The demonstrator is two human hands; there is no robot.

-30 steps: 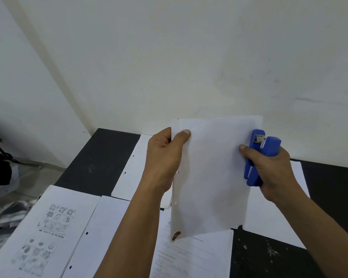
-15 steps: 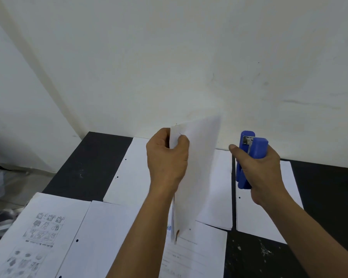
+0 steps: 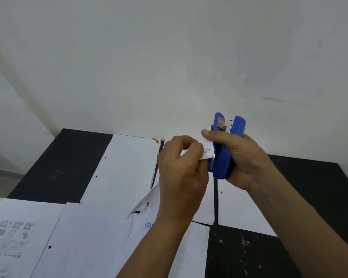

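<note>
So the person has a blue stapler (image 3: 223, 157) in the right hand (image 3: 247, 161). The fingers are wrapped round its body and the thumb lies across the front, and the stapler stands pretty much upright with its open end pointing up at the wall (image 3: 169, 57). The left hand (image 3: 181, 173) is curled up too, pinching the corner of a white paper (image 3: 206, 152) right next to the stapler. That corner runs up against the gap between the stapler's two arms, but it's hard to say how far in it goes. A couple of tiny metal marks show on the corner, staples by the look of them. The right thumb sits on the top edge of that same corner. The rest of the paper seems to hang down behind the left hand, though it's blurry there.

All of this is held in the air above a black counter (image 3: 58, 167). More loose sheets (image 3: 125, 169) lie flat under the hands, some with punched holes along one edge. A sheet with printed pictures (image 3: 12, 233) sits at the near left corner, and another plain sheet (image 3: 239, 209) lies under the right wrist.
</note>
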